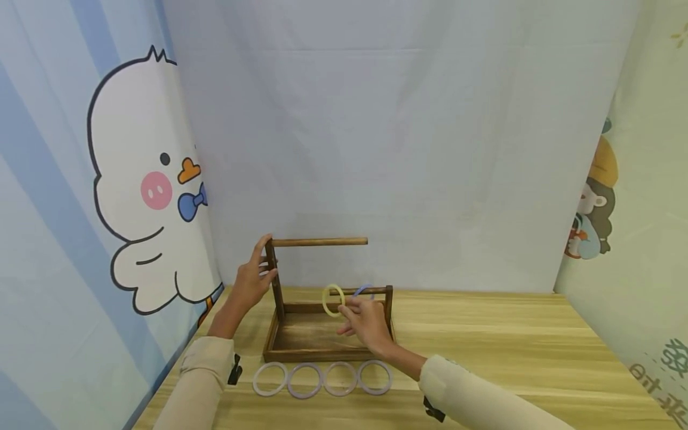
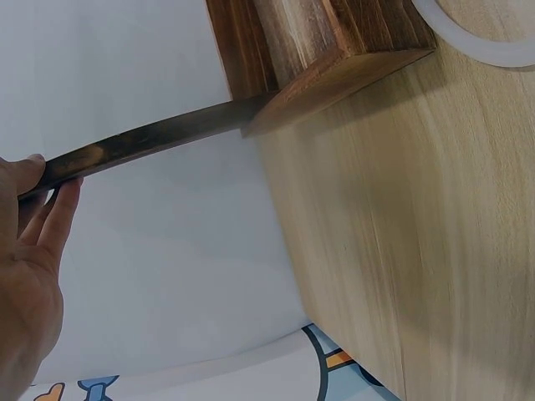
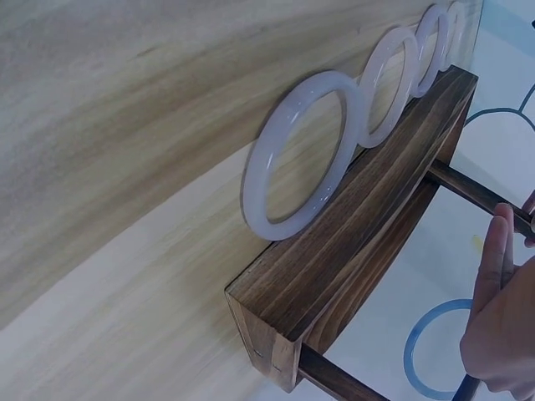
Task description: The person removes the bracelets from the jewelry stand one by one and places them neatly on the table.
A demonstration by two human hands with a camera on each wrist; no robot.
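Observation:
A dark wooden bangle stand (image 1: 317,357) has a tray base, a tall post with an upper rod (image 1: 319,242) at left, and a shorter post with a lower rod at right. My left hand (image 1: 251,286) grips the tall post (image 2: 150,142) near its top, thumb on one side and fingers on the other. A yellow bangle (image 1: 325,300) is pinched upright between the fingertips of my right hand (image 1: 371,322), near the lower rod's free end. On that rod hangs a blue bangle (image 1: 364,287), partly hidden behind the right hand; the right wrist view shows more of it.
Several pale bangles lie flat in a row before the stand, among them a white one (image 1: 255,382) at left and a lavender one (image 3: 259,175) at right. The wooden tabletop (image 1: 484,346) extends to the right. Printed curtains (image 1: 134,119) flank a plain white backdrop.

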